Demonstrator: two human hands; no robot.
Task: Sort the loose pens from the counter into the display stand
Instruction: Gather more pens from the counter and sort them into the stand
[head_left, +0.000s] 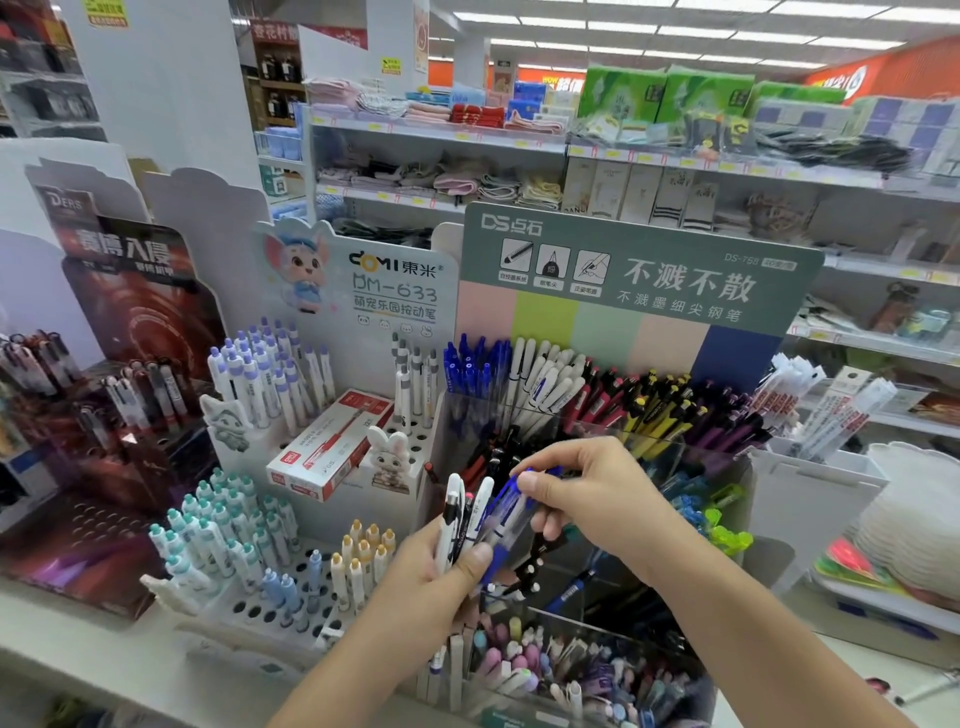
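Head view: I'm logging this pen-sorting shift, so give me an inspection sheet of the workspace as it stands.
Surface: pale counter, mostly covered by displays.
Job's things: bunch of pens held upright; blue pen being pulled from it; display stand with green header, its rear row sorted by colour.
Clutter: red and white pen box lying across the white peg stand.
Grippers: left hand grips the bunch; right hand pinches the blue pen.
Cables: nothing seen.
Surroundings: shop shelves with folded cloths and packets behind.
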